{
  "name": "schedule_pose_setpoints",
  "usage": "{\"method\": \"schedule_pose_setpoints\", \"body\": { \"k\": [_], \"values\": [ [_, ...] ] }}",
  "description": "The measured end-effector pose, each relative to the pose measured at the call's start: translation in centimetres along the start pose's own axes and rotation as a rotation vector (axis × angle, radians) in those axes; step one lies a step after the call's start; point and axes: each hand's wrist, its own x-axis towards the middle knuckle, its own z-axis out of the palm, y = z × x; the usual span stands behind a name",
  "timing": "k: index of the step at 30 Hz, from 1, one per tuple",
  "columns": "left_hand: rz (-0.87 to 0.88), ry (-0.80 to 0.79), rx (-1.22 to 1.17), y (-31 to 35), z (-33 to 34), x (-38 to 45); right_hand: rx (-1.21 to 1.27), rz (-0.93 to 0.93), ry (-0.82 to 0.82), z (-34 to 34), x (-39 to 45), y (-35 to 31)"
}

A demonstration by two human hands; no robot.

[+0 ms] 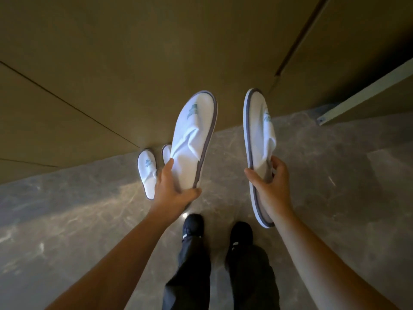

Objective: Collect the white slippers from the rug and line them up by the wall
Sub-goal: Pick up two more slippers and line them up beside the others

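Observation:
My left hand [173, 190] grips the heel end of a white slipper [193, 135] with grey edging and a green logo, held in the air with its toe toward the wall. A second white slipper [259, 139] hangs in my right hand [269, 186], turned on its side so the sole edge shows. Two more white slippers stand on the floor with toes against the tan wall [134, 63]: one [147, 173] in full view, the other [166, 153] mostly hidden behind the slipper in my left hand. No rug is in view.
The floor [335, 198] is glossy grey marble with light reflections. My dark shoes [194, 227] and trousers are below the hands. A pale door frame edge [366, 95] meets the floor at the right. The wall has thin panel seams.

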Motion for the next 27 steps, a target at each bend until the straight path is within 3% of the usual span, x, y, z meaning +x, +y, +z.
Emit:
{"method": "schedule_pose_setpoints", "body": {
  "k": [6, 16, 22, 27],
  "values": [
    [-0.076, 0.095, -0.052, -6.6, 8.4, 7.4, -0.028, -0.005, -0.032, 3.4, 7.1, 10.5],
    [-0.149, 0.031, -0.076, -23.5, 22.2, 23.7, -0.244, 0.059, 0.110, 12.7, 20.7, 34.3],
    [-0.011, -0.005, -0.041, -30.4, 27.9, 33.2, -0.411, 0.082, 0.210, 15.6, 28.3, 43.5],
    [0.159, 0.011, 0.075, -34.1, 29.2, 37.0, -0.530, 0.112, 0.250, 17.7, 31.7, 46.6]
  ]
}}
